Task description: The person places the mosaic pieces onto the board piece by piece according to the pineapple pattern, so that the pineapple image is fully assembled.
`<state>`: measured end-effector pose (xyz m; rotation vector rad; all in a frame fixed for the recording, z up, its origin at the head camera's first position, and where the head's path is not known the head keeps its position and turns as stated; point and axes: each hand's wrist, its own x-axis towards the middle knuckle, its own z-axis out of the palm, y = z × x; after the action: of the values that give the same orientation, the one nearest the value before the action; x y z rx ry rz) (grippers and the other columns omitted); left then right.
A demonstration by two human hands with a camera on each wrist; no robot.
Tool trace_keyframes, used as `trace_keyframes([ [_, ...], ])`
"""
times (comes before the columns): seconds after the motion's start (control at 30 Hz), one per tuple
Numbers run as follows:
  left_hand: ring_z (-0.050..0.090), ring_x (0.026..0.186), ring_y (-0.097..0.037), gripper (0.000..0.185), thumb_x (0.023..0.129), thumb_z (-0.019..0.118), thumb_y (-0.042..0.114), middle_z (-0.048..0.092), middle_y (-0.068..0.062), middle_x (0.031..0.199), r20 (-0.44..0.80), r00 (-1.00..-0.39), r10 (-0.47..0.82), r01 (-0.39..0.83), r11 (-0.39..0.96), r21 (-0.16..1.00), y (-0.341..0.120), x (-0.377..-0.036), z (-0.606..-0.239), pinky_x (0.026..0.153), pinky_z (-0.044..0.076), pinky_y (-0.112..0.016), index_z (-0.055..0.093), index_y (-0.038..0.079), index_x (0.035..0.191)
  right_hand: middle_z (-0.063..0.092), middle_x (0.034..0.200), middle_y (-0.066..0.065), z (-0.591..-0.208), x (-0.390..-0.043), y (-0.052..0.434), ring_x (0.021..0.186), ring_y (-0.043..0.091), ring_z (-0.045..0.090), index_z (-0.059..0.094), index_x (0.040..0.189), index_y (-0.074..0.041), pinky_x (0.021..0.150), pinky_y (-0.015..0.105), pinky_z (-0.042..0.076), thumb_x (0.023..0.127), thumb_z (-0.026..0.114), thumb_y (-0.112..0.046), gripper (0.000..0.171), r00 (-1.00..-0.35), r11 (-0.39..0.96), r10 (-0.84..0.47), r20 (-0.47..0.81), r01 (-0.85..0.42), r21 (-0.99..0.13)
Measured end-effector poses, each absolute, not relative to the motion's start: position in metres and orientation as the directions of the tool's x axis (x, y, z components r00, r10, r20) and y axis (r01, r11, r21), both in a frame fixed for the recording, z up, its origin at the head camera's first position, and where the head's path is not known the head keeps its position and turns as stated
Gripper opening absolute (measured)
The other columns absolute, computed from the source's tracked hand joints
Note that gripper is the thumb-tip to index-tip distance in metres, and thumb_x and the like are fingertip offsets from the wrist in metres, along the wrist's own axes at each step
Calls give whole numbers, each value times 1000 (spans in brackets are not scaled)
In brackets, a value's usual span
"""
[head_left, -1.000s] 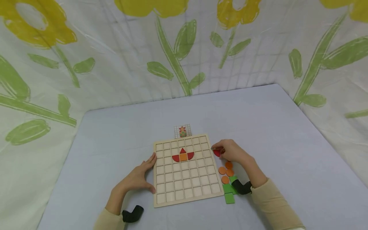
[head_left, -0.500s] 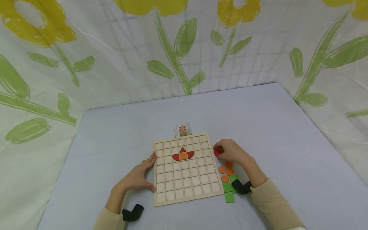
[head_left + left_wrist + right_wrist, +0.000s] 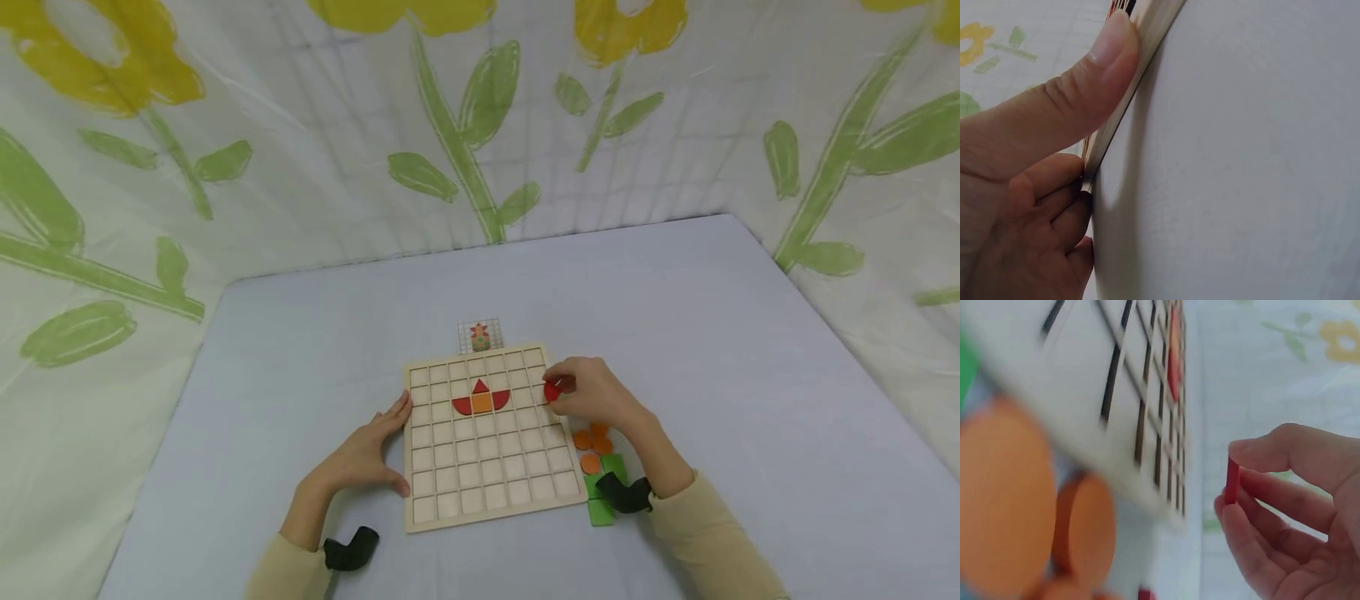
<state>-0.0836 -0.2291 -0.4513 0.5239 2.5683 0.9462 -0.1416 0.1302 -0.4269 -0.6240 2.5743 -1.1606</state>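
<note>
Right hand [image 3: 592, 393] carried red piece [image 3: 552, 391] leftward — over board [image 3: 491, 492].

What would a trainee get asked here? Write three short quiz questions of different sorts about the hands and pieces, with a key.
1. True or false: the right hand pinches a red piece.
2. Multiple choice: where does the left hand rest? A) on the orange discs B) against the left edge of the wooden grid board C) on the pattern card
3. Fill in: the green pieces lie off the board's near ____ corner.

Key: 1 true; 2 B; 3 right.
</note>
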Motion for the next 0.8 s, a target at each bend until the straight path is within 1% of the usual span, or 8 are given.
trace_keyframes([
  [0.07,19,143,-41,124,52,94,27,15,-22,158,-200,-871,449,213,710,671,-230,-84,-451,117,16,-54,25,-10,148,69,99,9,-424,-137,117,85,20,63,69,108,6,75,31,58,77,70,0,32,-873,553,-487,-31,-281,-785],
  [0.17,19,143,-40,124,52,94,26,15,-22,158,-203,-874,442,208,717,665,-231,-83,-450,117,16,-53,25,-10,148,70,97,8,-424,-127,91,80,17,64,70,104,4,72,27,57,76,74,-3,29,-868,510,-496,10,-301,-806],
  [0.23,19,143,-40,124,52,94,26,15,-21,158,-205,-876,437,202,717,667,-232,-83,-450,117,16,-53,25,-9,148,70,92,6,-426,-120,73,77,15,63,71,100,3,68,24,56,75,77,-4,27,-880,497,-474,20,-286,-819],
  [0.33,19,143,-40,123,52,94,25,16,-21,158,-204,-876,437,199,713,672,-232,-83,-449,117,16,-54,26,-8,148,69,85,4,-431,-109,48,74,13,62,72,96,2,63,22,54,72,80,-6,27,-907,520,-421,4,-245,-818],
  [0.4,19,143,-41,123,52,94,25,16,-20,158,-203,-876,437,199,713,673,-231,-83,-450,117,16,-54,26,-8,149,69,83,3,-434,-104,34,74,14,61,73,95,2,62,22,53,71,80,-7,27,-919,559,-394,-15,-227,-798],
  [0.53,19,143,-40,123,53,94,25,15,-20,158,-203,-875,440,202,713,671,-230,-84,-451,117,16,-53,25,-8,149,67,76,3,-439,-99,14,68,14,58,73,92,2,56,21,49,71,78,-10,25,-929,647,-369,-12,-247,-722],
  [0.67,19,143,-40,123,53,94,26,15,-21,158,-199,-870,452,210,704,678,-230,-83,-452,117,16,-53,25,-8,149,61,66,1,-441,-97,4,60,12,51,71,81,0,48,19,42,70,76,-9,15,-936,705,-351,7,-270,-656],
  [0.8,19,143,-39,123,52,94,26,16,-21,158,-195,-868,456,216,701,679,-230,-83,-452,117,16,-53,25,-8,148,57,62,-1,-442,-98,1,58,11,48,69,72,-3,47,19,39,72,76,-8,9,-940,741,-341,22,-283,-609],
])
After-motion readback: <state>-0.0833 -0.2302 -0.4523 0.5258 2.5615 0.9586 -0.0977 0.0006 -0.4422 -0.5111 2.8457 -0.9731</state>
